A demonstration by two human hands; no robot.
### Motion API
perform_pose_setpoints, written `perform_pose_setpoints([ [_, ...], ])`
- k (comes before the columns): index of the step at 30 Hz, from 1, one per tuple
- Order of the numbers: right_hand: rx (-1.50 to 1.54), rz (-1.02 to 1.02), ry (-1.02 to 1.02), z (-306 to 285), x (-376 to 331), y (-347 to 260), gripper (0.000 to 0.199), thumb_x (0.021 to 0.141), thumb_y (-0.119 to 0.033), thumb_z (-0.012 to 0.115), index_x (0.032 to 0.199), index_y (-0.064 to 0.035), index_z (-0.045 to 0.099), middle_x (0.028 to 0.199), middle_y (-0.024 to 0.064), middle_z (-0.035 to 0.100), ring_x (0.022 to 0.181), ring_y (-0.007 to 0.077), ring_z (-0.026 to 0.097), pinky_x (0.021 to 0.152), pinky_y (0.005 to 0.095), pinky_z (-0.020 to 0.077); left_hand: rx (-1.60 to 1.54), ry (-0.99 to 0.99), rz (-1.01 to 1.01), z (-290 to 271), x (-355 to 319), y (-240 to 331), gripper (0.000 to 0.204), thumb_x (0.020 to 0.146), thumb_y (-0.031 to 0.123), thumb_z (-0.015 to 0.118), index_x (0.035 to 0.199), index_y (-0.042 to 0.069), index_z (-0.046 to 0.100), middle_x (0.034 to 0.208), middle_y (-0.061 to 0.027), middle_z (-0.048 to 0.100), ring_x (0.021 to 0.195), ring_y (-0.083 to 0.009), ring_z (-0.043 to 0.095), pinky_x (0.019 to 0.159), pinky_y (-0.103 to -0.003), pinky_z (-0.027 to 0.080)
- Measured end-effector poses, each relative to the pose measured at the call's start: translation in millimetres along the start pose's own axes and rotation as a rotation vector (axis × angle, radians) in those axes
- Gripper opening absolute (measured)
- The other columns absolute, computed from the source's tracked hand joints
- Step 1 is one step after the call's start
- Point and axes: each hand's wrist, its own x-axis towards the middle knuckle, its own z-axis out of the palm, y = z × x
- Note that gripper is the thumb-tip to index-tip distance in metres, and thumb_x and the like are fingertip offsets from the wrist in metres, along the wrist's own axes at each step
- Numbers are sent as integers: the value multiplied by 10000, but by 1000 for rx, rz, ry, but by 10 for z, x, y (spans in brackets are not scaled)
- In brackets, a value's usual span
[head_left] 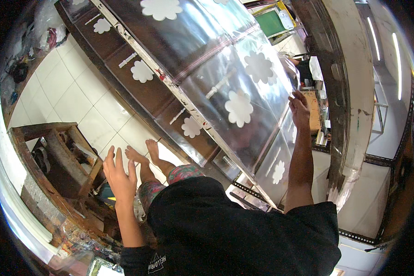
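Observation:
A large, glossy, see-through plastic sheet with white flower- or cloud-shaped prints slants across the middle. At its right edge is my right hand, raised, with the fingers curled in a pinch on the sheet's edge; the fingertips are partly hidden. My left hand is held up at the lower left, fingers spread and nothing in them. It is nearest to a brown wooden frame. A white paint-stained bar runs diagonally along the sheet, with more white shapes on the dark surface beyond it.
White floor tiles and my bare feet show at the left. Dark, worn wooden beams and a pale post rise at the right. A green framed screen sits at the far right. Perforated metal strips cross near my right arm.

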Motion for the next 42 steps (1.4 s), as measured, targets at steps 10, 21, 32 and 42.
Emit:
perform_pose_setpoints([
  [10,300,216,256,-847,-6,1104,370,936,33,539,1297,-47,545,1212,99,622,1018,201,644,862,317,572,-63,-363,-170,1220,-1197,-967,382,901,174,644,1181,-84,611,1280,-303,542,1186,-471,510,1018,-521,421],
  [21,174,279,335,-508,41,1013,348,934,30,548,1271,-57,563,1200,74,618,957,157,636,808,278,568,-103,-444,-301,1466,-1416,-1171,380,911,196,632,1169,-82,613,1247,-305,564,1185,-465,517,1038,-505,420],
  [32,-37,184,331,-530,122,1182,411,937,17,489,1341,-51,523,1237,75,606,935,158,645,762,274,531,-130,-422,-308,1430,-1326,-1205,383,916,185,613,1186,-86,606,1268,-297,554,1198,-460,507,1044,-491,412],
  [42,-748,-39,239,-356,-32,969,361,902,-66,576,1259,-64,628,1238,140,611,983,221,642,820,332,520,-127,-457,-301,1448,-1417,-1305,368,917,176,594,1156,-104,608,1239,-302,561,1169,-458,519,1022,-501,414],
])
